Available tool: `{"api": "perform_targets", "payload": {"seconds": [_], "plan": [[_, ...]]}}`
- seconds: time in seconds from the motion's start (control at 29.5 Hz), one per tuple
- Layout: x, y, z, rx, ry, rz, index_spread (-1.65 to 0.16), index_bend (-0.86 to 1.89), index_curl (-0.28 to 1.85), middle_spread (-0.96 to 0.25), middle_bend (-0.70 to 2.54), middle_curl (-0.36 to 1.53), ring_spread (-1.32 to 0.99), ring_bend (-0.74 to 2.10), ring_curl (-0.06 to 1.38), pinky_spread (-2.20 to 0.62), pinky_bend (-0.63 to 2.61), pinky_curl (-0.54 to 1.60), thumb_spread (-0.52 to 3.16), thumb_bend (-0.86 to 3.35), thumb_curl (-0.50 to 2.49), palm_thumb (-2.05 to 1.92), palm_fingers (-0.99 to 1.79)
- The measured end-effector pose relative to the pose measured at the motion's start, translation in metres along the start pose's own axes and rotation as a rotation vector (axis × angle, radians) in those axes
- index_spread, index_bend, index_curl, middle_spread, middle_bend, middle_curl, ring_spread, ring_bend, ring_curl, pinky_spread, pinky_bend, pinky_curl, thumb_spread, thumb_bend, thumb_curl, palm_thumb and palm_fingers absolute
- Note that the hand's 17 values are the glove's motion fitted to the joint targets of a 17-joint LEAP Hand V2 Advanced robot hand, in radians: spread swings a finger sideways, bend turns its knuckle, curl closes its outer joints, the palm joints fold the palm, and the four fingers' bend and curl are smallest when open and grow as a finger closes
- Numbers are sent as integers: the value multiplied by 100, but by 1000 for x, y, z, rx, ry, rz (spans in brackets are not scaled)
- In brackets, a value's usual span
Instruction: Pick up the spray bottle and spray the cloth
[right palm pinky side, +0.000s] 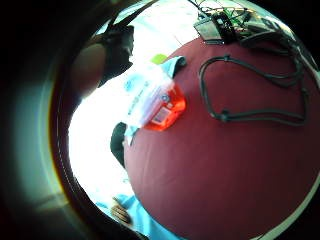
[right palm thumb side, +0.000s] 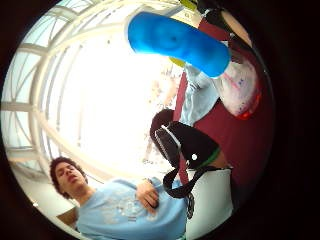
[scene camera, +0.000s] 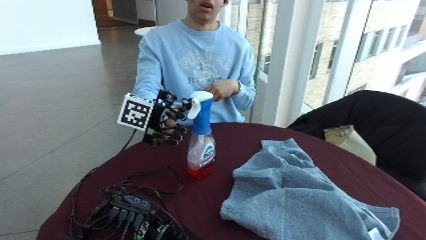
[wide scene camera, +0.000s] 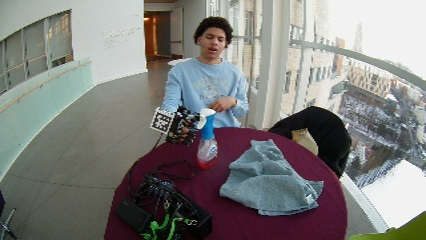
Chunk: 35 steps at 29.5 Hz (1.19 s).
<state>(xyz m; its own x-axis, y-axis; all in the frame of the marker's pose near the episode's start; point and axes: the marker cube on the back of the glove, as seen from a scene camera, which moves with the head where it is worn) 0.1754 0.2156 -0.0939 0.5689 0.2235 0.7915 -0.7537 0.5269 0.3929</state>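
The spray bottle (scene camera: 201, 150) (wide scene camera: 207, 147) stands upright on the dark red round table (scene camera: 200, 210), with orange liquid in its base, a blue neck and a white trigger head. My gloved right hand (scene camera: 170, 122) (wide scene camera: 183, 125) hovers just beside the neck and head, on the side away from the cloth, fingers loosely curled and none seen round the bottle. The blue neck (right palm thumb side: 175, 42) looms close to the palm. From above, the bottle (right palm pinky side: 162, 102) stands a little way off. A grey-blue cloth (scene camera: 293, 195) (wide scene camera: 266, 180) lies crumpled on the table beside the bottle.
A box of electronics with tangled black cables (scene camera: 133, 212) (wide scene camera: 163, 205) sits at the table's near edge, and a cable loop (right palm pinky side: 255, 90) lies on the tabletop. A black jacket on a chair (scene camera: 373, 125) is beyond the cloth. The person's bare hand (scene camera: 223, 89) stays at the chest.
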Motion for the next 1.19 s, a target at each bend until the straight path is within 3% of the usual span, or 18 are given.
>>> {"api": "perform_targets", "payload": {"seconds": [0.24,1.19], "plan": [[0,-11,11,69,-87,158,-36,11,24,-5,23,40,0,27,33,19,30,35,106,-2,27,59,60],[4,-64,72,139,-81,138,-35,12,24,-7,38,43,-1,30,33,24,15,31,102,-2,30,67,62]]}}
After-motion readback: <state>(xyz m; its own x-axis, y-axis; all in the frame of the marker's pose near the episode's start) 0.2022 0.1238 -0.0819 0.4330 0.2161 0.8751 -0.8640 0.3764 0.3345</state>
